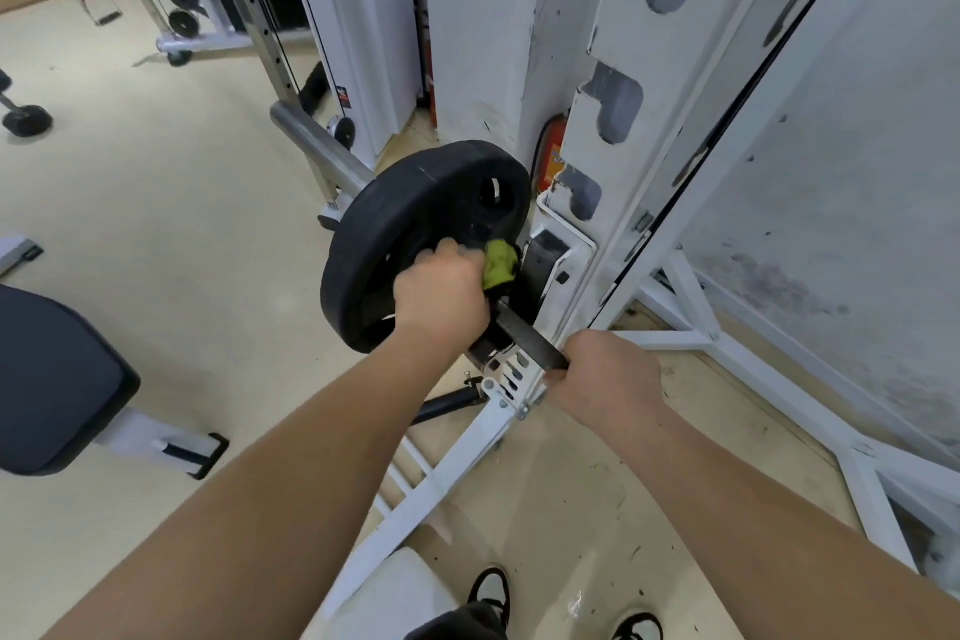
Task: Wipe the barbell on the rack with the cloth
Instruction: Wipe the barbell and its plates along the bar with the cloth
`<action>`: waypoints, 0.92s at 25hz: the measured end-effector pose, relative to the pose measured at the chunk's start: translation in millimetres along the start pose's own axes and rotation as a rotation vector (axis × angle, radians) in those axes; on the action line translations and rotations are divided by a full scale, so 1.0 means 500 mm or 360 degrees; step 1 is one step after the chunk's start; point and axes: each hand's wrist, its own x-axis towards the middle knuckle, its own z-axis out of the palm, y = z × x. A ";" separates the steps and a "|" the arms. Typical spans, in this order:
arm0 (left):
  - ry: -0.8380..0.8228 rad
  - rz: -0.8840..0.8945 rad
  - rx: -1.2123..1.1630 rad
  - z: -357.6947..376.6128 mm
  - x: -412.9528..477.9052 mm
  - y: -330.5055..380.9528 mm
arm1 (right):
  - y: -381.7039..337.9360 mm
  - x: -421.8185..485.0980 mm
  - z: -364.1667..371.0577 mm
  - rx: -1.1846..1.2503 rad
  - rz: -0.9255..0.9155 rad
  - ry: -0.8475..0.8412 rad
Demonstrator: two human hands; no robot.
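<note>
The left hand (pixel 441 294) is clenched around a crumpled yellow-green cloth (pixel 501 264), pressing it against the steel barbell (pixel 524 335) just inside the round black weight plate (pixel 415 244), beside the white metal rack (pixel 582 203). The right hand (pixel 602 377) grips the dark shaft nearer the person, close beside the left hand. The bar's bare sleeve (pixel 317 143) juts beyond the plate.

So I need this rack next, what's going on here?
A person is wiping the barbell on the rack. The left hand presses a green cloth on the bar beside the black plate. The right hand grips the bar nearer the camera.
</note>
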 end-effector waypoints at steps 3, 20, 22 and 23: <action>-0.0077 -0.0044 -0.0058 -0.003 -0.027 0.036 | 0.005 -0.006 0.007 -0.0007 -0.0006 -0.0003; -0.0091 -0.0064 -0.0096 0.022 -0.046 0.018 | 0.012 -0.007 0.007 0.0028 -0.0006 0.0023; -0.0106 -0.0207 -0.0160 0.013 -0.072 0.043 | 0.015 -0.011 0.009 0.0076 -0.0014 0.0039; -0.0124 -0.0110 -0.0116 0.011 -0.090 0.058 | 0.018 -0.013 0.008 0.0098 -0.0007 0.0022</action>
